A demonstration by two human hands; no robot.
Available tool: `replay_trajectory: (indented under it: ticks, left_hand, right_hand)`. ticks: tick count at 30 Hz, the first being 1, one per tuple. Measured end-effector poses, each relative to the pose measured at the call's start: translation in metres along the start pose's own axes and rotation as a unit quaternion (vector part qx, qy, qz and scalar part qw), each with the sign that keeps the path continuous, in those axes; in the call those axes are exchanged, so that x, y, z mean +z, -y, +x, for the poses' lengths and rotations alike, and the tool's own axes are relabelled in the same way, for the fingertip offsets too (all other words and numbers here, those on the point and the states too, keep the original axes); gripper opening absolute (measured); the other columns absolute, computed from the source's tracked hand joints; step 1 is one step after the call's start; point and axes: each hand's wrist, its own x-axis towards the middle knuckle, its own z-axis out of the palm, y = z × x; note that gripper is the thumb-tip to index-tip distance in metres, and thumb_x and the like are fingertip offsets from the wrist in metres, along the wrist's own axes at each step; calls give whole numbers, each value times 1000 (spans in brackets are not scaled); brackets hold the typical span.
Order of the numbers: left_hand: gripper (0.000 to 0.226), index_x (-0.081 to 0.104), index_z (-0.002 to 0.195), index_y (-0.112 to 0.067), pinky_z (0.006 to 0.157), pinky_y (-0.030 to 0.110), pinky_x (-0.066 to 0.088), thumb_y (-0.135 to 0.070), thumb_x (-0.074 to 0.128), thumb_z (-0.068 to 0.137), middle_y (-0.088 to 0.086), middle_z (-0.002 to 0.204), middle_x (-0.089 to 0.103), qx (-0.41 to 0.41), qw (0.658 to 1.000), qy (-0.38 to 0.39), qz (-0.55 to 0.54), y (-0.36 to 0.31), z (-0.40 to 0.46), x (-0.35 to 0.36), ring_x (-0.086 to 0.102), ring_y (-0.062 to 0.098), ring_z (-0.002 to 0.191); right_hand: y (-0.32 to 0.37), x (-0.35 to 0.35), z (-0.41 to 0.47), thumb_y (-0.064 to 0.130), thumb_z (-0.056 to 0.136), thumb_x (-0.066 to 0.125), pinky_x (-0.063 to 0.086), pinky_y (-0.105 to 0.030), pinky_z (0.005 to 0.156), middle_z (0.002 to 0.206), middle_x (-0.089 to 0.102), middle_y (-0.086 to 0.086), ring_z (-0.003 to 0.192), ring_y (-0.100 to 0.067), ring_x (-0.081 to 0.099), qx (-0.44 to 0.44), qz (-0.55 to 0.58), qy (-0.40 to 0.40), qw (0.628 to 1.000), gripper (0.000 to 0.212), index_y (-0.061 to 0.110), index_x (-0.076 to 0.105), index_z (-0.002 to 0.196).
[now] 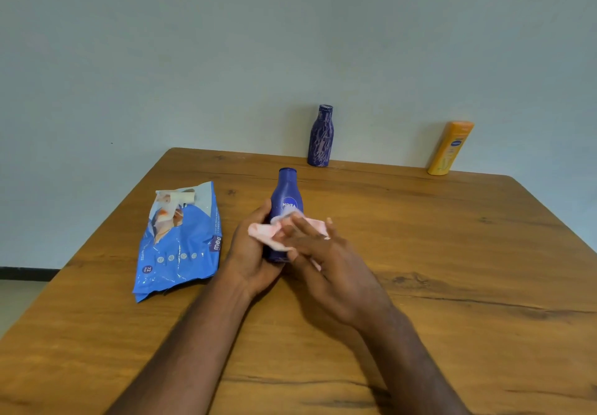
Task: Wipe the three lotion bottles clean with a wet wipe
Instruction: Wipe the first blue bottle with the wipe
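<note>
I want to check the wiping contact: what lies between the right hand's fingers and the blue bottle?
In the head view, a pink wipe lies between the right hand and the blue bottle.

Your left hand (pixel 255 246) curls in a grip; your right hand (pixel 326 253) lies across it, fingers extended, perhaps pressing. Both forearms reach forward.

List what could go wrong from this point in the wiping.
The left hand holds only the lower part of the Nivea bottle; with the wet wipe that grip may slip. The streaked bottle and yellow bottle stand at the table's far edge, so a careless reach might topple them.
</note>
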Motion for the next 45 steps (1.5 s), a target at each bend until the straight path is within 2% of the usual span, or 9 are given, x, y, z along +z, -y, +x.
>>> replay_trajectory:
  ticks: [5,9,12,14,22,27,34,38,45]
  left_hand:
    - [42,71,117,-10,80,36,57,-37,42,106,12,104,74,2,1000,22,21,10,3,8,72,20,84]
    - [37,73,113,-10,91,39,55,-32,45,103,16,111,73,7,998,46,37,15,0,8,71,24,97]
    - [45,76,98,-6,88,41,53,-38,46,103,19,99,70,1,1000,27,7,7,1,-1,70,28,90]
    - [49,68,113,-2,85,43,56,-43,45,103,20,101,69,-29,998,10,-51,0,2,-3,70,30,90]
    - [42,66,123,-3,86,37,60,-34,42,106,15,107,72,-3,997,27,-77,6,4,1,72,23,93]
    - [55,53,135,-2,88,44,58,-46,51,101,21,106,67,-69,988,5,-140,-4,4,-3,64,30,101]
    - [39,63,126,-7,84,38,58,-33,41,107,14,100,73,-6,997,28,-65,6,3,3,72,23,88]
    - [40,67,116,-1,98,44,53,-33,46,105,20,108,71,-17,998,51,-45,7,2,0,70,30,99]
    - [40,62,125,2,81,44,63,-27,48,101,22,111,70,-11,994,61,-89,6,2,2,71,29,96]
  right_hand:
    - [-13,-6,5,23,107,41,10,-46,127,160,26,12,151,0,15,91,-22,-64,994,50,21,31,157]
    - [-3,0,8,21,106,43,15,-48,126,163,25,7,154,-3,9,33,-16,-55,998,51,25,30,155]
    - [3,-1,2,18,104,49,13,-45,127,157,39,9,152,3,15,-17,17,13,1000,42,21,52,146]
    - [1,-6,-2,18,103,49,8,-41,128,154,45,10,149,6,20,-21,42,36,998,39,21,58,141]
    - [-10,-1,4,26,105,39,4,-44,128,161,27,14,151,7,10,45,6,-25,999,49,26,36,154]
    - [3,3,-2,23,104,46,2,-38,127,152,47,12,149,3,24,-31,32,21,999,39,21,58,141]
    - [-12,-5,0,29,103,38,5,-47,127,158,34,14,149,7,17,60,24,-45,997,50,21,39,153]
    - [0,4,4,22,104,43,4,-46,128,159,37,7,152,1,16,-11,11,-22,1000,45,19,47,149]
    - [-13,-14,-3,26,103,42,0,-38,128,154,43,11,149,6,21,9,28,-21,999,43,24,54,143]
